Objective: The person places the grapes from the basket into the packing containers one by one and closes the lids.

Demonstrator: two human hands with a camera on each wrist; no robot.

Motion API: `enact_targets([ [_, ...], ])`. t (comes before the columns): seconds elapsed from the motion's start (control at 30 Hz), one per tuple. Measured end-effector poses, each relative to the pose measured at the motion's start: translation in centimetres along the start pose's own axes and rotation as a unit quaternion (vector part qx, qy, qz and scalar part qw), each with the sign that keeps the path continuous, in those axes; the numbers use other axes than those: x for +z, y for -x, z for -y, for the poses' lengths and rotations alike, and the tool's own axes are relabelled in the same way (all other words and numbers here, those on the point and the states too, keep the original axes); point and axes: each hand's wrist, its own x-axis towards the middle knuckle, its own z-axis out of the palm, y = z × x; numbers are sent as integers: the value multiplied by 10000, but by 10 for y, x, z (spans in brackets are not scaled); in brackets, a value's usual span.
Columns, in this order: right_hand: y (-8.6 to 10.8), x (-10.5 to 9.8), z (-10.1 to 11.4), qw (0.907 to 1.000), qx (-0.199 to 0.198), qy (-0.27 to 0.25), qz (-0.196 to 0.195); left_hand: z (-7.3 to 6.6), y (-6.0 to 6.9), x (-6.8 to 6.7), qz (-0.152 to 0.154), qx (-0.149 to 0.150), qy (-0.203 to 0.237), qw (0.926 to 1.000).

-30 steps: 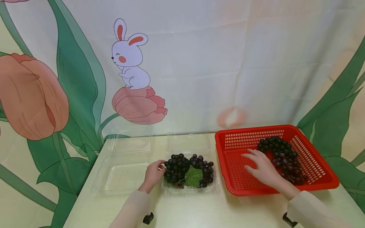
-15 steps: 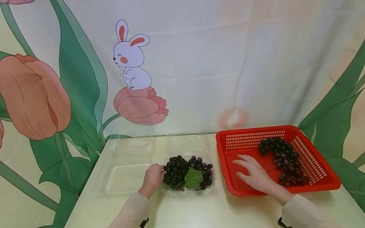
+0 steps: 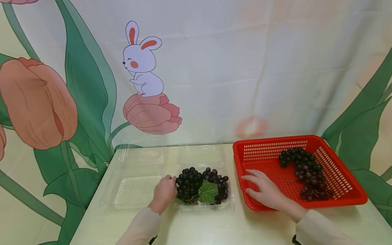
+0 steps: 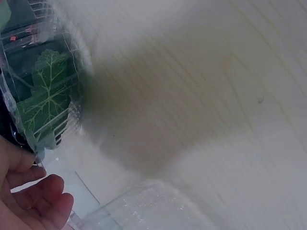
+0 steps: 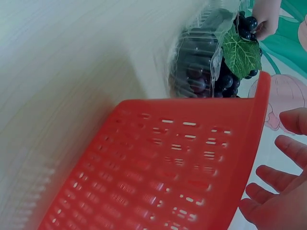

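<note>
Pale worktop (image 3: pixel 208 226) nearest. Left hand (image 3: pixel 164 191) pinches left edge of clear box (image 3: pixel 203 206), centre of worktop; lid tipped back, dark grapes (image 3: pixel 188 182) inside, green leaf (image 3: pixel 208 192) at front. Right hand (image 3: pixel 264 187), fingers spread, above near left side of red basket (image 3: pixel 271 151); more grapes (image 3: pixel 310 175) in basket's right half. Second clear box (image 3: pixel 136 190) left of first, lid back. Behind worktop: curtain (image 3: pixel 214 68) with rabbit (image 3: pixel 144 76), tulips (image 3: pixel 39 102).

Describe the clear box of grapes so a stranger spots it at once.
In the head view, find the big red basket. On the table just left of it sits a clear box. Unlike the transparent tray farther left, it holds dark grapes and a green leaf.
</note>
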Motion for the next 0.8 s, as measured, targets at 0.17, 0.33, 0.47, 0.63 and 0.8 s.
enact_targets([
  [0.17, -7, 4, 5, 10000, -39, 16, 12, 6, -4, -4, -123, -119, 483, 9987],
  [0.33, -18, 4, 15, 9999, -125, 53, 81, 10, -16, -12, -360, -290, 1469, 9881],
  [0.47, -29, 4, 24, 9992, -82, -205, 347, 9, -28, -14, -89, -699, 2353, 9694],
  [0.63, -47, 10, 31, 9970, 10, -561, 541, 8, -39, -11, 223, -948, 2887, 9525],
  [0.8, -65, 21, 32, 9949, 98, -762, 649, 6, -45, -8, 392, -1110, 3064, 9446],
])
